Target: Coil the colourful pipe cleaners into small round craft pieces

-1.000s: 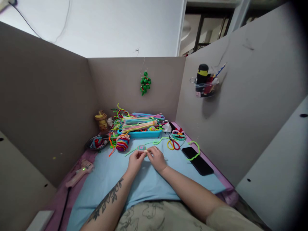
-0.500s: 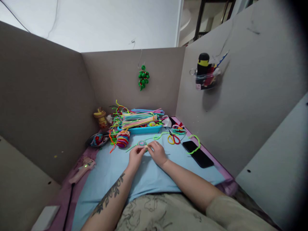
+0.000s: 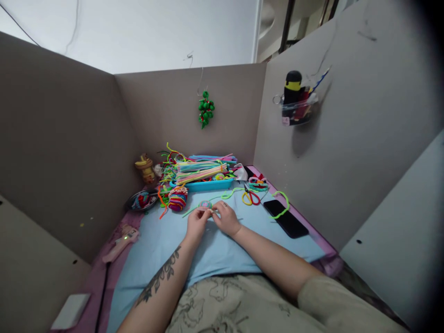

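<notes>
Head view: the left hand (image 3: 196,224) and right hand (image 3: 226,217) meet fingertip to fingertip, pinched on a small pink-and-teal coiled pipe-cleaner disc (image 3: 205,205) just beyond them, its green fuzzy tail (image 3: 227,195) trailing right toward the yellow-and-red scissors (image 3: 250,197).

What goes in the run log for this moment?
left hand: pinching coil | right hand: pinching coil | scissors, phone: right of hands

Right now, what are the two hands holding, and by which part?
Both the left hand and right hand pinch a small pale piece between their fingertips, beside the teal-and-pink coiled pipe-cleaner disc. Its exact part is too small to tell.
</notes>
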A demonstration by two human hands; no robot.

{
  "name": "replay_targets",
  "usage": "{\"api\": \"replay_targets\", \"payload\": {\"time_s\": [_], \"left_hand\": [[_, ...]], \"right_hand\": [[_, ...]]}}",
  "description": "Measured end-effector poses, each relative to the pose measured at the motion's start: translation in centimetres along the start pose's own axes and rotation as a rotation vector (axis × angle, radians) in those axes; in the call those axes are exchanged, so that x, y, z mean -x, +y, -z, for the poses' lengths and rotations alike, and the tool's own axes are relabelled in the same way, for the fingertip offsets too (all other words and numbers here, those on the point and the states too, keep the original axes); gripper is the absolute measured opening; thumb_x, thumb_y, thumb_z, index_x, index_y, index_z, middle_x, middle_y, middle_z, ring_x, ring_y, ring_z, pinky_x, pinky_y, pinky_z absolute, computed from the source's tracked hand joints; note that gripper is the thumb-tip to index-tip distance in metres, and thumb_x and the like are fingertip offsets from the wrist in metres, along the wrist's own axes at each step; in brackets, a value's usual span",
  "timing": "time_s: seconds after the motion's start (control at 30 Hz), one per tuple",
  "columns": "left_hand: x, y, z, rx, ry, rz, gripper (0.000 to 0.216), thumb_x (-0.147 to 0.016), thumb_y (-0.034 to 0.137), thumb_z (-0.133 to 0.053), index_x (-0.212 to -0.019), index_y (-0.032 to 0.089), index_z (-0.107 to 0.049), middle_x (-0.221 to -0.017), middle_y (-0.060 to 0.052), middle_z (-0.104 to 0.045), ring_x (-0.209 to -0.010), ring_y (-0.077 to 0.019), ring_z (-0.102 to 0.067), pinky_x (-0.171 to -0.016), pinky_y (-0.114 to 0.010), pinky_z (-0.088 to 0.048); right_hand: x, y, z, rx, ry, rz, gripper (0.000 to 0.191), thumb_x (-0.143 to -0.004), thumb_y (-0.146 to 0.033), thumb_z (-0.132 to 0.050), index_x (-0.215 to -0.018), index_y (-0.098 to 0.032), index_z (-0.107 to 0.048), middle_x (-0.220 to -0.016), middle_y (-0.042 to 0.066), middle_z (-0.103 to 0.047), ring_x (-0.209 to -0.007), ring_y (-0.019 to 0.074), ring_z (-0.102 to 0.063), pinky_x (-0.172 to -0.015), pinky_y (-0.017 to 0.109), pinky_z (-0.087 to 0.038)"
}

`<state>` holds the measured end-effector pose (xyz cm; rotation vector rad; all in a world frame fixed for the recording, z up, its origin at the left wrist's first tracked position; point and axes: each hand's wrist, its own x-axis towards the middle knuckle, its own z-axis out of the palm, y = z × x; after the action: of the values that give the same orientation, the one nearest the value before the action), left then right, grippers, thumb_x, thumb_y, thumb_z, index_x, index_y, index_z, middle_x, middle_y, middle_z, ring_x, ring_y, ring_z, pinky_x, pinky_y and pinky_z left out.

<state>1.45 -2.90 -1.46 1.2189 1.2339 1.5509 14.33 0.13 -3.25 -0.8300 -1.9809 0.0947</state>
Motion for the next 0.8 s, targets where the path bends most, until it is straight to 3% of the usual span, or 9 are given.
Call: {"api": "replay_targets", "payload": {"time_s": [0.13, 0.27, 0.47, 0.57, 0.7, 0.8], "left_hand": [[-0.2, -0.3, 0.3, 0.018, -0.007, -0.071, 0.018, -0.064, 0.03, -0.067, -0.072, 0.014, -0.062, -0.07, -0.003, -0.064, -0.066, -0.0144, -0.058, -0.064, -0.025, -0.044], [-0.3, -0.8, 0.6, -0.028, -0.031, -0.126, 0.015, -0.067, 0.027, -0.065, -0.074, 0.014, -0.062, -0.071, -0.002, -0.064, -0.067, -0.014, -0.057, -0.065, -0.025, -0.044], [-0.4, -1.1, 0.6, -0.005, -0.033, -0.128, 0.015, -0.068, 0.026, -0.065, -0.076, 0.014, -0.06, -0.07, 0.0, -0.062, -0.067, -0.0133, -0.057, -0.065, -0.025, -0.044], [-0.4, -0.9, 0.6, 0.001, -0.036, -0.129, 0.016, -0.066, 0.026, -0.066, -0.074, 0.014, -0.06, -0.069, 0.0, -0.061, -0.065, -0.0128, -0.056, -0.063, -0.024, -0.043], [-0.5, -1.1, 0.8, -0.054, -0.105, -0.15, 0.016, -0.068, 0.027, -0.065, -0.077, 0.014, -0.06, -0.067, 0.0, -0.059, -0.061, -0.0122, -0.054, -0.06, -0.023, -0.042], [-0.6, -1.5, 1.0, -0.107, -0.149, -0.189, 0.015, -0.072, 0.028, -0.063, -0.079, 0.015, -0.06, -0.069, -0.001, -0.06, -0.063, -0.0129, -0.055, -0.061, -0.023, -0.043]], "right_hand": [[-0.1, 0.0, 0.5, -0.168, -0.06, -0.021, 0.016, -0.083, -0.022, -0.051, -0.098, -0.017, -0.054, -0.089, 0.007, -0.057, -0.085, 0.0177, -0.051, -0.075, 0.029, -0.043], [-0.2, 0.3, 0.4, -0.218, -0.133, -0.041, 0.016, -0.089, -0.023, -0.044, -0.089, -0.019, -0.06, -0.08, 0.004, -0.058, -0.08, 0.0159, -0.053, -0.075, 0.028, -0.042], [-0.4, 0.3, 0.3, -0.281, -0.069, -0.133, 0.015, -0.084, -0.018, -0.046, -0.08, -0.017, -0.06, -0.075, 0.003, -0.058, -0.073, 0.0148, -0.052, -0.068, 0.026, -0.04], [-0.5, 0.4, 0.3, -0.382, -0.071, -0.248, 0.012, -0.08, -0.021, -0.049, -0.072, -0.017, -0.058, -0.068, 0.001, -0.056, -0.066, 0.0132, -0.051, -0.061, 0.024, -0.039], [-0.9, 1.0, 0.4, -0.745, -0.239, -0.491, 0.016, -0.074, -0.03, -0.056, -0.067, -0.017, -0.055, -0.053, -0.005, -0.051, -0.047, 0.009, -0.046, -0.048, 0.021, -0.036], [-1.2, 1.4, 0.8, -0.908, -0.32, -0.572, 0.022, -0.068, -0.035, -0.064, -0.063, -0.016, -0.054, -0.051, -0.005, -0.053, -0.043, 0.0072, -0.045, -0.045, 0.019, -0.034]]}}
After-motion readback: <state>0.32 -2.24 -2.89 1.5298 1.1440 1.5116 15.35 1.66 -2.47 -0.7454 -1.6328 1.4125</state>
